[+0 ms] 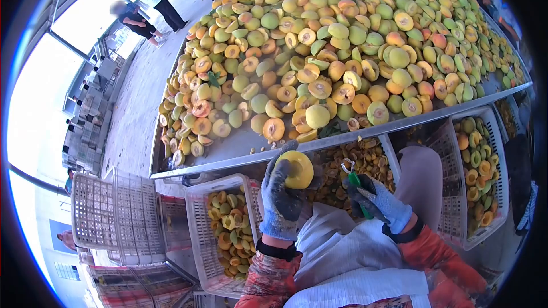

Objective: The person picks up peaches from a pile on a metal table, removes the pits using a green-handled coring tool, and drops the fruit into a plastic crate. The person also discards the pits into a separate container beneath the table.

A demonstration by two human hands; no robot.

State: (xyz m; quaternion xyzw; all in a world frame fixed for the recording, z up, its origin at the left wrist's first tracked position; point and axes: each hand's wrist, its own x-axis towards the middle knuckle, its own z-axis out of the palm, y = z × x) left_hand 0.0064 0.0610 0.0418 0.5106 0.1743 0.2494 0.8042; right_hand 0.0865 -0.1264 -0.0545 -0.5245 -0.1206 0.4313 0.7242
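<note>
Closed around in the left hand (pixel 282 197), gloved: one cut fruit (pixel 301 174), raised just in front of the near edge of the table (pixel 337 138). Wrapped firmly in the right hand (pixel 381 199), also gloved: one green-handled tool (pixel 355 181), topped by a looped metal tip (pixel 347 166). Governing relation: cut fruit directly left of the loop, at nearly the same level in view; close, yet apart. Nearer hand to the fruit: the left, in full hold. Long axis of the tool: from the loop downward and slightly rightward through the right fist. Outline of the fruit: round, without marked long axis; cut face apparently toward the camera, but too blurred to confirm. Beneath and between the hands: one heap of small brownish pieces (pixel 358 158). Farther out: two white crates of fruit halves, namely one left crate (pixel 197 245) and one right crate (pixel 502 179). Beyond, on the table: one large fruit pile (pixel 337 45), its pieces too numerous for counting.
</note>
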